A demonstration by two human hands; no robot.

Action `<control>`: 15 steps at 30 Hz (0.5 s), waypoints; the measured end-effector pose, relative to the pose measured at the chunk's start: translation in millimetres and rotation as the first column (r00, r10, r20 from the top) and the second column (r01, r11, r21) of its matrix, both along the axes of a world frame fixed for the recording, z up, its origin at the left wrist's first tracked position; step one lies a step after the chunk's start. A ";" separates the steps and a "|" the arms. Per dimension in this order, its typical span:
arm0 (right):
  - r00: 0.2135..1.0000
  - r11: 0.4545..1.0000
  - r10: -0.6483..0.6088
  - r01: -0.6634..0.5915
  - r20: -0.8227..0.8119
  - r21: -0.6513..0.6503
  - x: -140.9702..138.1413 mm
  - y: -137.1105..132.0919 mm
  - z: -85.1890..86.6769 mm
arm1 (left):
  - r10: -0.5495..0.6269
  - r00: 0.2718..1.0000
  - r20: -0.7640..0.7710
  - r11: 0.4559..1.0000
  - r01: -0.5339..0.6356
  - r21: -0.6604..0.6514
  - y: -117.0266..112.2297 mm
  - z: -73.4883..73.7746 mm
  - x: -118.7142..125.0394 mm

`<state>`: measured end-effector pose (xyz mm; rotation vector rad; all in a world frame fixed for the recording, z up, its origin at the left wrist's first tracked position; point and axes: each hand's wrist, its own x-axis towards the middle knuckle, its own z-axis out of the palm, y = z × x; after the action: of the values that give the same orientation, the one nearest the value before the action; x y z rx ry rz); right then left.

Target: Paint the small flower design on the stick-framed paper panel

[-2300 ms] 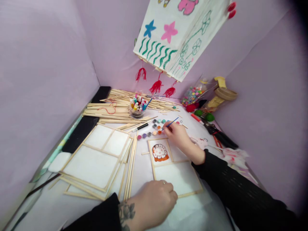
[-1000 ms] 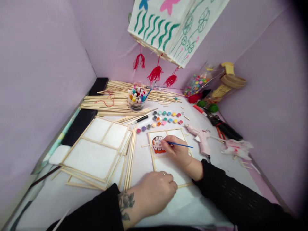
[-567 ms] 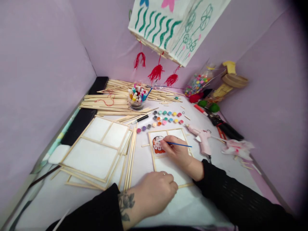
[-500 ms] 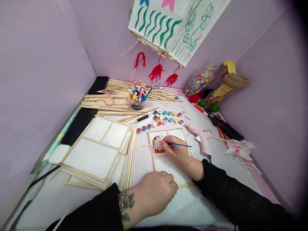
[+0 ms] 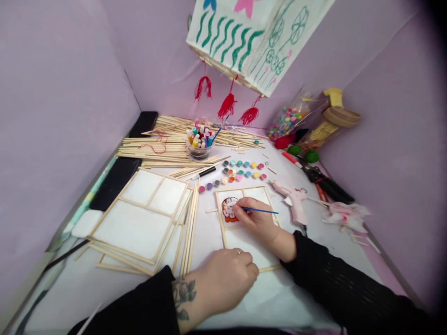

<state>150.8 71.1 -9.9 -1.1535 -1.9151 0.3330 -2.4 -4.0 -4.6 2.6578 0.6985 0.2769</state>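
Observation:
My right hand (image 5: 257, 220) is closed round a thin blue paintbrush (image 5: 261, 211), its fingers close over an orange-red painted flower-like shape with white petals (image 5: 229, 210). The brush tip is hidden by the fingertips. This painting fills the upper left pane of a white panel (image 5: 240, 238) framed with thin wooden sticks. Curled into a fist, my left hand (image 5: 226, 279) lies across the panel's lower left corner; what its fingers hold, if anything, is hidden. Beyond the panel stand rows of small paint pots (image 5: 239, 177) in many colours.
Stacked stick-framed panels (image 5: 136, 228) lie at the left, with bundles of wooden sticks (image 5: 153, 151) behind. A cup of markers (image 5: 199, 144) stands at the back. On the right are a pink glue gun (image 5: 295, 202), pliers (image 5: 324, 181) and crumpled tissue (image 5: 344, 215). A painted lantern (image 5: 240, 42) with red tassels hangs above.
Almost nothing differs. My right hand and the brush have shifted very slightly over the painted shape, and my left fist stays in place.

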 end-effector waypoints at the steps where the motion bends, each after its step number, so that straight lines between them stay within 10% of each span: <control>1: 1.000 1.000 -0.009 0.009 -0.012 0.001 0.3 -0.1 -0.3 | 0.000 1.000 0.000 1.000 0.000 0.000 -0.2 -0.2 -0.1; 15: 1.000 0.999 -0.018 0.018 0.018 -0.049 -0.9 0.3 0.4 | -0.005 1.000 -0.025 1.000 0.005 -0.008 -0.7 1.5 -0.2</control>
<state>149.8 71.5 -9.5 -1.2085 -1.9197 0.3630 -2.6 -4.7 -3.1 2.6597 0.6998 0.2391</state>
